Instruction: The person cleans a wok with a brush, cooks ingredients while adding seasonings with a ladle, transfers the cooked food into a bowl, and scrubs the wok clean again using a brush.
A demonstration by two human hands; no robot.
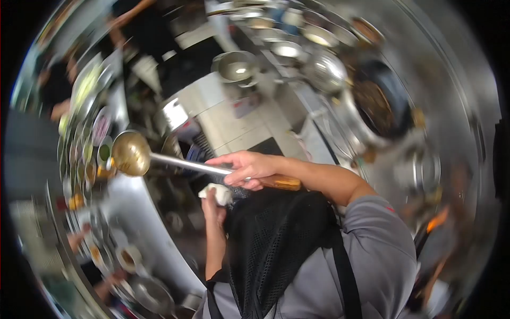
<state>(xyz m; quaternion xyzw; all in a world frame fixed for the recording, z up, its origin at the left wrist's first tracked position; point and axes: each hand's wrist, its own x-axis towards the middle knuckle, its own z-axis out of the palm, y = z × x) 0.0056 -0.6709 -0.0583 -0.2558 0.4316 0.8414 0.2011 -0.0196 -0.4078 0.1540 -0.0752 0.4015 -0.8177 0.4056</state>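
My right hand (249,169) is wrapped round the metal shaft of a ladle (183,163), just ahead of its wooden end. The ladle reaches left, and its round bowl (131,153) holds a yellowish-brown liquid or has that colour inside. Below and left of it, my left hand (213,208) is closed on a white cloth (217,194), bunched up close to my black apron. The two hands are near each other but look apart.
At the right are a large dark wok (380,98), a perforated metal strainer (325,72) and several bowls. A pot (236,68) stands ahead. Small containers line the steel counter (133,212) at left. Other people are at the left and lower right, blurred.
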